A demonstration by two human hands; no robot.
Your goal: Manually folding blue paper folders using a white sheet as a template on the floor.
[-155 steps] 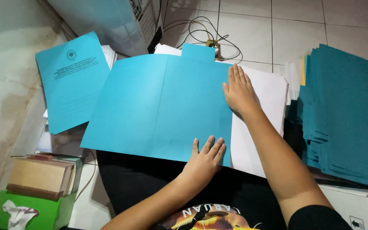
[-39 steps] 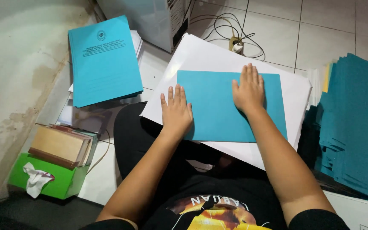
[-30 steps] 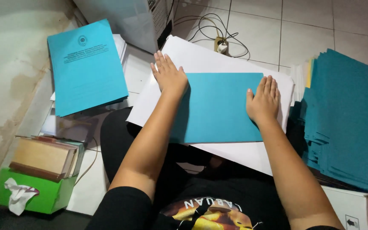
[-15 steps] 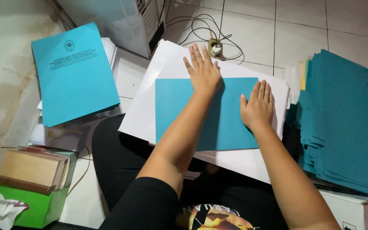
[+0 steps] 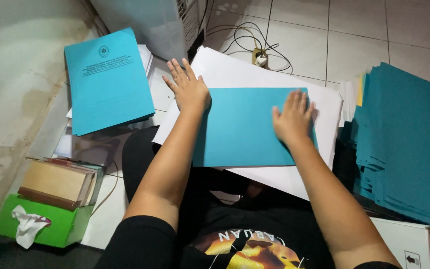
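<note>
while the folded teal sheet [image 5: 247,127] is lying flat on the white paper [image 5: 255,69] across the person's lap, the folding is looking done and the crease is being pressed; one printed teal booklet [image 5: 106,79] is sitting finished at the left, and the big stack of teal sheets [image 5: 409,144] at the right is waiting. the left hand [image 5: 187,87] is resting open-palmed at the sheet's upper left corner, fingers spread, gripping nothing. the right hand [image 5: 292,117] is pressing flat near its right edge.
</note>
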